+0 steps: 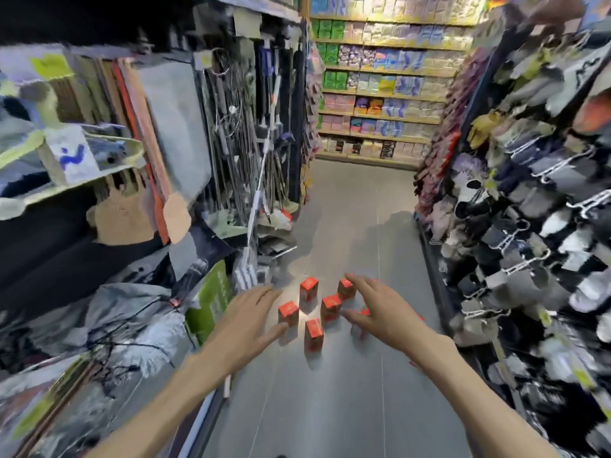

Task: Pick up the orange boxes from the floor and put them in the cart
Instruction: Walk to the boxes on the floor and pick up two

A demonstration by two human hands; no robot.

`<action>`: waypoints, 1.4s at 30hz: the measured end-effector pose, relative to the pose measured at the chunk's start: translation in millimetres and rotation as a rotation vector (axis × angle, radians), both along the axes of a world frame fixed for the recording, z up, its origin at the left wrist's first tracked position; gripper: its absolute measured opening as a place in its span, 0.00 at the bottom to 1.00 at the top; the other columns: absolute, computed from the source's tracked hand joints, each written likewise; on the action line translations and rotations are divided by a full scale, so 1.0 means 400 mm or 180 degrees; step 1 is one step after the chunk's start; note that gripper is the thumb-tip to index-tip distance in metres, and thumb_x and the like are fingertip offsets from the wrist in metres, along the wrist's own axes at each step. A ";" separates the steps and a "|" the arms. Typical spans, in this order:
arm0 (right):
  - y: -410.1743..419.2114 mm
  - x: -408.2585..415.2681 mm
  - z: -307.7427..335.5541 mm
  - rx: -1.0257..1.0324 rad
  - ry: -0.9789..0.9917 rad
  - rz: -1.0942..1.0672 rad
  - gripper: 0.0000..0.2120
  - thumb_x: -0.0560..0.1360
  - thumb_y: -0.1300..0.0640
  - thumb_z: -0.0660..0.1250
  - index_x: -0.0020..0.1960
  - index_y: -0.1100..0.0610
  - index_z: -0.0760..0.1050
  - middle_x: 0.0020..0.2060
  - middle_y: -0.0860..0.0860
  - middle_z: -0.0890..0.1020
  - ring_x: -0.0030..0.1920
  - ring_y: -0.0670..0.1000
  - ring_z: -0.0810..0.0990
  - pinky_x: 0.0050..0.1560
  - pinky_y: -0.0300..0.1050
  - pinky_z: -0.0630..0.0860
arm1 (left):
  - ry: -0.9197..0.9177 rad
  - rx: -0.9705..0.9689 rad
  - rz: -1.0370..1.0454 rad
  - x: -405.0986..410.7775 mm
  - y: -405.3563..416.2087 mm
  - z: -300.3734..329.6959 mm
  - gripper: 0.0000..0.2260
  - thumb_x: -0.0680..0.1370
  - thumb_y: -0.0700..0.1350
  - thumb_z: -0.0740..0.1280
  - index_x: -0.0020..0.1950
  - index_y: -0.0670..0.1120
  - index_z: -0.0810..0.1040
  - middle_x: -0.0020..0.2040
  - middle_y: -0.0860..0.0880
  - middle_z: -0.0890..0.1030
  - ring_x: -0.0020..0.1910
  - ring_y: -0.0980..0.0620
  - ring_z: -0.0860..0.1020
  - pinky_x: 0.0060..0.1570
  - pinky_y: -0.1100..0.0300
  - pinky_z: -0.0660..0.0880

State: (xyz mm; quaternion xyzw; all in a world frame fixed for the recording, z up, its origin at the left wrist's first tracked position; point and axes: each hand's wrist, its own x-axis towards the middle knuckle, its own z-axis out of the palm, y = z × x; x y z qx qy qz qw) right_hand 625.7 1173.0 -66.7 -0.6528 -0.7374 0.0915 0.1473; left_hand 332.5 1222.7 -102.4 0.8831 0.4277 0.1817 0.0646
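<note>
My left hand (246, 320) is open, fingers spread, low and a little left of the centre of the frame, and it holds nothing; the thumb is close beside one orange box but I cannot tell if it touches. My right hand (380, 309) is also open and empty, palm down, just right of centre, and it covers part of the group. The orange boxes (313, 330) stand on the grey floor (347, 408) in the lower middle of the frame, between my two hands, close together but mostly not touching. I count five clearly: the left box (288, 313), the far box (309, 287), the middle box (330, 306), the box behind my right fingers (346, 288) and the near one. There is more orange under my right hand, so maybe there are others. I judge them as small cardboard cartons, stiff and probably light, not slippery, standing upright and easy to knock over. I would take each one by two opposite side walls, near the middle, thumb against fingers. The picture is blurred, so small details are not sure. The cart is not in view, so I cannot say what is in it. Shelves (380, 104) full of goods fill the left, the right and the top.
</note>
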 end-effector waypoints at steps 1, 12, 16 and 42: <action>0.071 0.015 -0.016 -0.0060 -0.0008 -0.0031 0.36 0.75 0.37 0.64 0.77 0.53 0.62 0.72 0.52 0.71 0.70 0.55 0.70 0.69 0.48 0.66 | -0.0006 -0.0028 -0.0009 0.013 0.077 -0.014 0.31 0.78 0.66 0.58 0.75 0.49 0.65 0.72 0.50 0.68 0.72 0.50 0.65 0.70 0.56 0.61; 0.723 0.234 -0.138 -0.0294 0.0136 -0.0240 0.34 0.77 0.39 0.66 0.77 0.51 0.61 0.67 0.51 0.74 0.66 0.55 0.73 0.63 0.50 0.72 | 0.0145 -0.0384 -0.0210 0.246 0.797 -0.145 0.28 0.79 0.61 0.63 0.75 0.49 0.65 0.71 0.49 0.70 0.70 0.47 0.67 0.70 0.51 0.64; 0.969 0.330 -0.225 -0.0467 0.0246 -0.0367 0.35 0.77 0.39 0.66 0.78 0.50 0.59 0.70 0.52 0.72 0.68 0.55 0.72 0.65 0.50 0.71 | 0.0207 -0.0556 -0.0237 0.343 1.043 -0.245 0.29 0.79 0.62 0.61 0.77 0.50 0.62 0.74 0.50 0.66 0.73 0.50 0.64 0.72 0.53 0.60; 1.710 0.377 -1.861 -0.1629 0.1035 -0.0523 0.35 0.77 0.41 0.67 0.78 0.51 0.59 0.73 0.50 0.69 0.73 0.50 0.67 0.71 0.54 0.67 | 0.0446 -0.2128 0.0418 0.459 1.772 -2.033 0.41 0.73 0.59 0.72 0.78 0.48 0.57 0.76 0.44 0.64 0.74 0.44 0.62 0.72 0.46 0.61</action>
